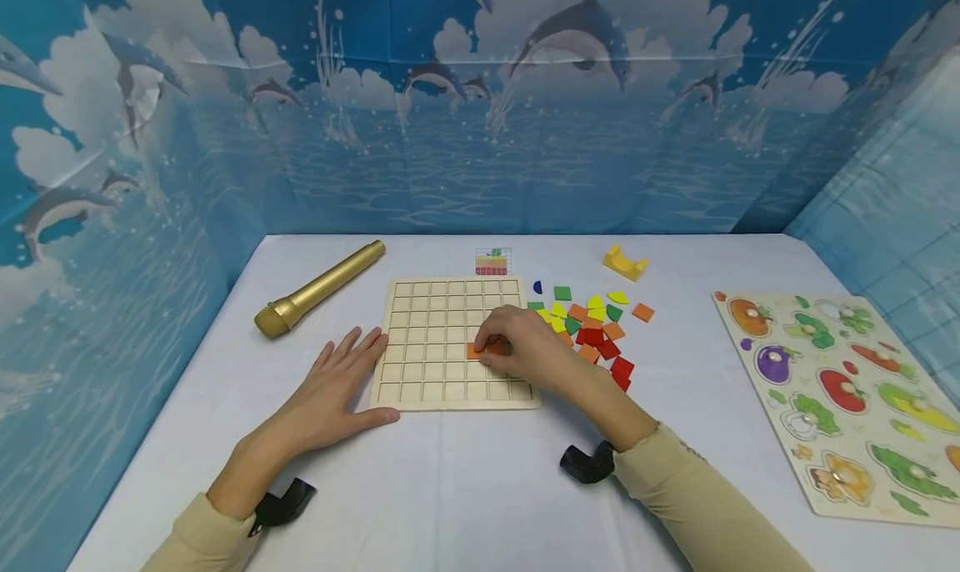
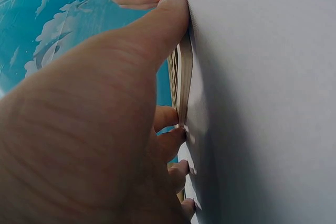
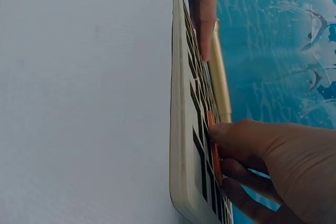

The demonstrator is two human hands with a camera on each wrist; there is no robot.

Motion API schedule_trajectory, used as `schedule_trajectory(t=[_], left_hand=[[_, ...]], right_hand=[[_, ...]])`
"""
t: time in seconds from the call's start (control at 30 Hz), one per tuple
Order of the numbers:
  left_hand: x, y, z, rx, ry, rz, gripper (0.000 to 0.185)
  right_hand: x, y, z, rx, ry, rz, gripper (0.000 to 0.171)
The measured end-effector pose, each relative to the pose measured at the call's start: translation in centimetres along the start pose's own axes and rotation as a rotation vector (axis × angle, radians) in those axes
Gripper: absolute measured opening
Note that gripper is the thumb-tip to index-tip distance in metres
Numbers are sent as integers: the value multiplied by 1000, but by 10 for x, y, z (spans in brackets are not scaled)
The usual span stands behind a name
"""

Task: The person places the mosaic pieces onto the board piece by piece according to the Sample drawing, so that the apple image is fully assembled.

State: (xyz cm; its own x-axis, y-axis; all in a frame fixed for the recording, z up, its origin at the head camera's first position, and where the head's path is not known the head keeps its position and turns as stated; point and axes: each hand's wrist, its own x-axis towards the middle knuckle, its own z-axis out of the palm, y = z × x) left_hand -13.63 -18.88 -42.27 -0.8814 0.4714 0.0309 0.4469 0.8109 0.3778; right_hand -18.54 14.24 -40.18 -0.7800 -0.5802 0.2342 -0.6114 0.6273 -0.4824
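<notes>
A pale wooden grid board [image 1: 425, 336] lies flat on the white table. My right hand [image 1: 528, 347] is over its right half, with thumb and curled fingers pinching an orange square tile [image 3: 216, 161] at the grid. Orange [image 1: 472, 352] shows on both sides of the thumb in the head view; the fingers hide part of it. Spread along the board's left side, my left hand [image 1: 330, 393] has straight fingers at the edge and its thumb at the near left corner. In the left wrist view, that thumb [image 2: 170, 11] touches the board's side.
Loose red, orange, yellow and green pieces [image 1: 592, 334] lie right of the board. A small picture card [image 1: 492, 262] is behind it. A gold microphone [image 1: 322, 288] lies at left, a yellow curved piece [image 1: 624, 263] at back right, and a vegetable puzzle board [image 1: 847, 401] at far right.
</notes>
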Motion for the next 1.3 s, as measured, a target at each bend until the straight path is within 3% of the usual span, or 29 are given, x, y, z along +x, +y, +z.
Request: schedule_trajectory(t=[0.27,0.57,0.77,1.0,1.3], left_hand=[[-1,-1,0,-5,4,4,108],[0,-2,1,-10,-1,1,108],[-1,-2,0,-7,0,6,108],[-1,-2,0,-1,2,9,108],[-1,-1,0,-5,4,12,107]], right_hand=[[-1,10,-23,70,3,45,10],[-14,45,-65,33,-12,269,23],[-26,66,-84,-12,-32,359,27],[-32,81,-85,-52,-56,449,26],[-31,86,-76,-78,-7,440,21]])
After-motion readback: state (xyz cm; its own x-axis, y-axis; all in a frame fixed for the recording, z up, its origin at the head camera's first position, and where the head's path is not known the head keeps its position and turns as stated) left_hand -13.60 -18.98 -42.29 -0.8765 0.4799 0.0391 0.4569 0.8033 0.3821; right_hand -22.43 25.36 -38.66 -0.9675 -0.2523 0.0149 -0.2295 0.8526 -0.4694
